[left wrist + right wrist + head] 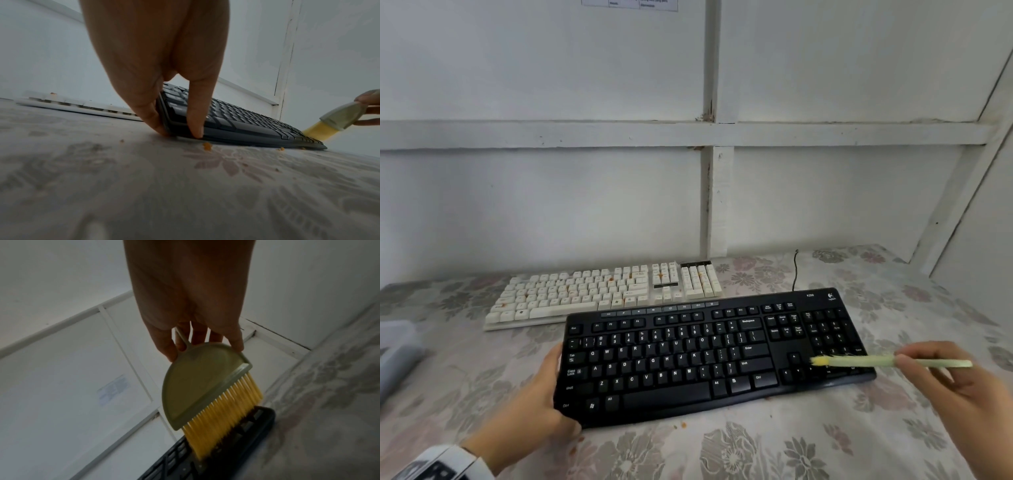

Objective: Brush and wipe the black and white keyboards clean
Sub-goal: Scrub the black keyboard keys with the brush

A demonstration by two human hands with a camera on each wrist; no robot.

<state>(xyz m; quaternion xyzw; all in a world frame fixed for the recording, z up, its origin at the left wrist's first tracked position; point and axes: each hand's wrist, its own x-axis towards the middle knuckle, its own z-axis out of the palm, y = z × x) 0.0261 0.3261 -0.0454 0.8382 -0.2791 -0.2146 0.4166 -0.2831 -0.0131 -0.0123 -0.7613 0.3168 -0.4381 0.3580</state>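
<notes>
You had the black keyboard (702, 356) lying low in the middle of the head view, pulled in front of the white keyboard (602, 291), probably so its crumbs fell onto the flowered tablecloth (756, 452) near you. Your left hand (544, 394), at the lower left, clamped the board's left end, thumb on the front corner, likely to steady it against the strokes. Your right hand (941, 380), at the lower right, pinched the pale green brush (859, 361) by its handle, wrist raised, yellow bristles (222, 421) angled down onto the right-hand keys.
</notes>
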